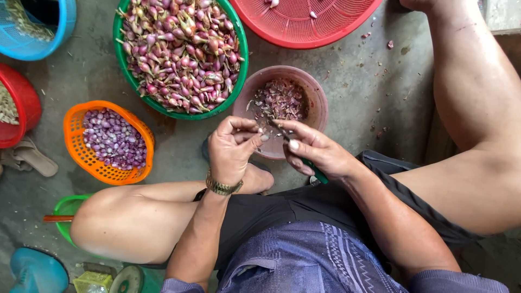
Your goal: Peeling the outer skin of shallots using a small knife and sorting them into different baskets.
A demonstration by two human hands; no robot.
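My left hand (232, 154) pinches a shallot, barely visible. Right hand (315, 152) grips a green-handled knife (317, 172) over the pink bowl (320, 103) of peels.

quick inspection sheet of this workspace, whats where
surface: grey concrete floor, scattered with bits of skin
job's things: left hand pinches a small shallot, mostly hidden; right hand holds a green-handled knife over the pink bowl of peelings
clutter: green basket of unpeeled shallots; orange basket of peeled ones; red basket nearly empty
grippers: both hands closed, thumbs nearly meeting
cables: nothing seen
surroundings: blue basket, sandal
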